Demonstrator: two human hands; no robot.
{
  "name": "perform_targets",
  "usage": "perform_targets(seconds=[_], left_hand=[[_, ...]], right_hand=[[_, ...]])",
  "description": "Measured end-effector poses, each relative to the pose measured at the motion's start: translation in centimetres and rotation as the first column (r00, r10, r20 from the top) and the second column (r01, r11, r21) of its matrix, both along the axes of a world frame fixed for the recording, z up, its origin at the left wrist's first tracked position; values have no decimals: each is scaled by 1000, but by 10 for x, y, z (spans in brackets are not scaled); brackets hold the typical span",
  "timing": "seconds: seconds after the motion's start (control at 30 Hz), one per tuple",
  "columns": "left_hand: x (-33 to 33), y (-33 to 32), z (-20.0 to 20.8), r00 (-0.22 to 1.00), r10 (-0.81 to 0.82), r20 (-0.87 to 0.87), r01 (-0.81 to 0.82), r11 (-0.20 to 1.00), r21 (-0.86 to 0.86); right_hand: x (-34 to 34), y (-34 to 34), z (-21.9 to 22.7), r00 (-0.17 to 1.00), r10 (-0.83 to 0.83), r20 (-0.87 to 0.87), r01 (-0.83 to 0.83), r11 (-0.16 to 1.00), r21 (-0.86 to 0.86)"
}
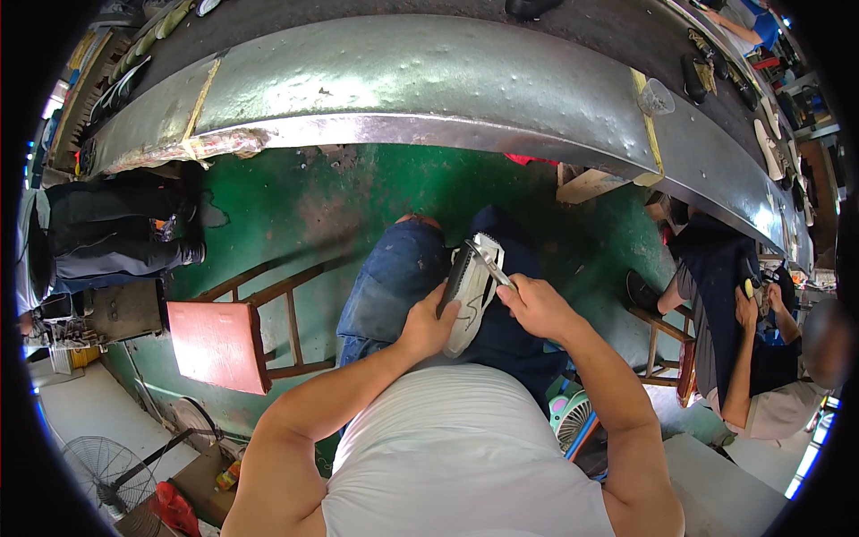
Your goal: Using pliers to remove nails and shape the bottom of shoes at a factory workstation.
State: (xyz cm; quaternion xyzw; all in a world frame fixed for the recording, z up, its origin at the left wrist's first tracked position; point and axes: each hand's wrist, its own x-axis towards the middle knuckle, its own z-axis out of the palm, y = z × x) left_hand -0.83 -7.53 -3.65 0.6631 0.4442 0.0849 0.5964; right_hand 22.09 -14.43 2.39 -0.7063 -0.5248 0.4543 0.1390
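A pale grey-white shoe (465, 315) with a dark edge along its left side rests over my lap, between my thighs. My left hand (429, 322) grips it from the left, with the fingers partly hidden behind it. My right hand (539, 306) is closed around the end of a silver metal hand tool (489, 263). The tool lies slantwise across the far part of the shoe and appears to touch it. Whether it is a hammer or pincers, I cannot tell.
Ahead runs a metal-sided conveyor bench (403, 76) with shoes on its dark top. A red-topped stool (215, 345) stands left, and a standing fan (112, 479) is lower left. At right, a seated co-worker (743, 340) handles a shoe. Another person's legs (116, 224) show at left.
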Motion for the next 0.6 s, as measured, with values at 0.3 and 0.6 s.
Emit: perform_targets(seconds=[0.3,0.6], left_hand=[[22,34,74,719,-544,-432,561,822,-102],[51,74,110,882,-128,453,37,978,205]], right_hand=[[-18,-68,-30,933,-280,-224,280,960,-33],[-35,-114,-64,583,-507,-636,722,681,119]])
